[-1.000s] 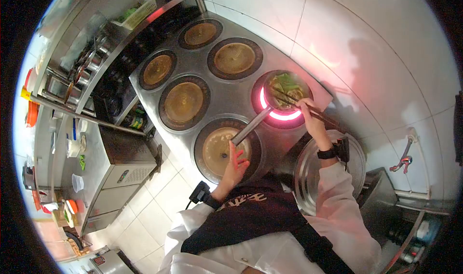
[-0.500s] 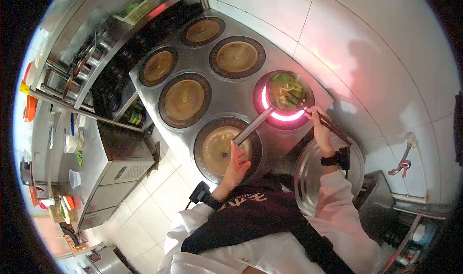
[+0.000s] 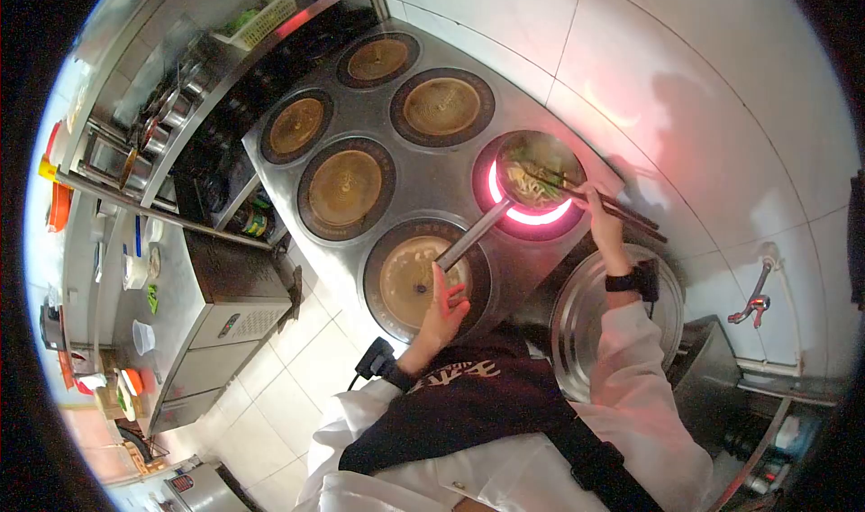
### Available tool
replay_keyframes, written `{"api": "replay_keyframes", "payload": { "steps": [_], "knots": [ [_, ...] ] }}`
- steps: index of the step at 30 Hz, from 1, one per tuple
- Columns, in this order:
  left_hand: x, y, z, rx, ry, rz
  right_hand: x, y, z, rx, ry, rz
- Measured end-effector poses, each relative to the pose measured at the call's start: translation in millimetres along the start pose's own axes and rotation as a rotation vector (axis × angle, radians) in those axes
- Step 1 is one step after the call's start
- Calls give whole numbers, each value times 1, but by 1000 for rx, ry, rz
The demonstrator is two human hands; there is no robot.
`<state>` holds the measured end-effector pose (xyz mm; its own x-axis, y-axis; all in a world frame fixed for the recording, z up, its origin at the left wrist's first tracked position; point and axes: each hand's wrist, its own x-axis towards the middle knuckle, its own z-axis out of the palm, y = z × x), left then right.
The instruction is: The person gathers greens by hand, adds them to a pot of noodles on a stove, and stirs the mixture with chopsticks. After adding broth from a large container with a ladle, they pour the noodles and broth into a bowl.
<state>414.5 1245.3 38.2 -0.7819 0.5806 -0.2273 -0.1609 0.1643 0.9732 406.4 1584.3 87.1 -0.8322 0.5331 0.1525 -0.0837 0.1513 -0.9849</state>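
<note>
A small long-handled pan [image 3: 470,236] sits on the glowing burner [image 3: 539,218] at the back right of the stove. Leafy greens and pale strips of food [image 3: 537,186] lie inside it. At the near end of the handle is my left hand [image 3: 441,316], its fingertips on the handle and the other fingers loosely curled. My right hand [image 3: 602,222] grips a pair of long dark chopsticks [image 3: 631,217]. Their tips reach over the rim into the food, and their back ends point to the lower right.
Several unlit round burners [image 3: 346,188] fill the steel cooktop. A large round metal lid or tray [image 3: 577,332] lies under my right forearm. A tiled wall rises on the right, with a tap [image 3: 752,305]. Shelves with pots [image 3: 176,108] and a steel counter [image 3: 185,305] stand left.
My right hand has risen slightly and turned, swinging the chopsticks flatter across the pan. The food has shifted, with fewer leaves on top. My left hand stays at the handle.
</note>
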Motion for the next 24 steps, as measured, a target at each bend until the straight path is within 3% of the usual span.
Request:
{"api": "replay_keyframes", "payload": {
  "steps": [2,7,10,12,14,18,20,21,24],
  "knots": [
    [1,-4,0,-8,-4,41,-5,-21,-17,-54,-78,117],
    [4,-8,2,-168,3,-21,-14,-78,-15,-20,-12,7],
    [1,-7,0,-135,8,-3,-19,-71,0,-61,-200,104],
    [0,-2,-1,-107,-6,-4,-18,-39,13,-344,-299,-179],
    [0,6,-1,-50,-5,-14,-9,-20,8,-380,-229,-166],
    [2,4,-1,-26,-24,-33,-14,-53,-3,-298,-42,-120],
    [3,-2,4,-46,61,86,-18,-78,-17,-238,-51,-18],
    [3,1,4,-49,60,85,-20,-83,-21,-176,-61,82],
    [-1,8,1,-43,22,-6,-27,-46,-6,-216,-64,69]
  ]
}}
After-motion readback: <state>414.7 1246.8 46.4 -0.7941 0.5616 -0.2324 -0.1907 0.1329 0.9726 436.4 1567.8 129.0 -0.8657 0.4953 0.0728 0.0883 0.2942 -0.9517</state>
